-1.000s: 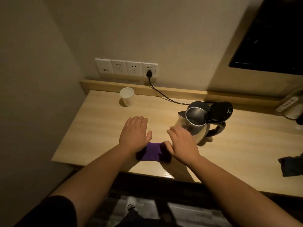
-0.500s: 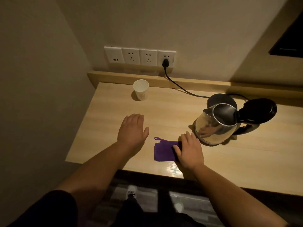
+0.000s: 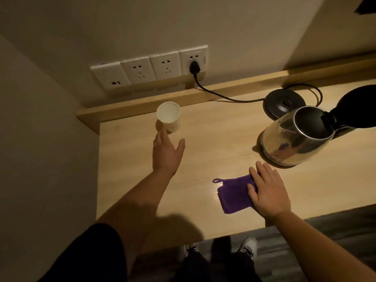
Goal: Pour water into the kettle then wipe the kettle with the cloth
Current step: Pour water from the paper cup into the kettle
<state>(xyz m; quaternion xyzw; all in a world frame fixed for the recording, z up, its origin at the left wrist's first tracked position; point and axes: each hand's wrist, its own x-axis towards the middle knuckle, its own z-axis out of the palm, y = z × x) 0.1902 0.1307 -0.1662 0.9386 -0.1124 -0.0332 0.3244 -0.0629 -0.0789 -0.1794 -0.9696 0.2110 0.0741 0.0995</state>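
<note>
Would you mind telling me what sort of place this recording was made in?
Probably a hotel room or similar lodging: a narrow wooden desk built into a wall corner, a row of wall sockets just above it, and an electric kettle with a paper cup set out beside it.

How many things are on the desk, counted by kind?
Cup: 1
Kettle: 1
Kettle base: 1
Cloth: 1
Total: 4
</note>
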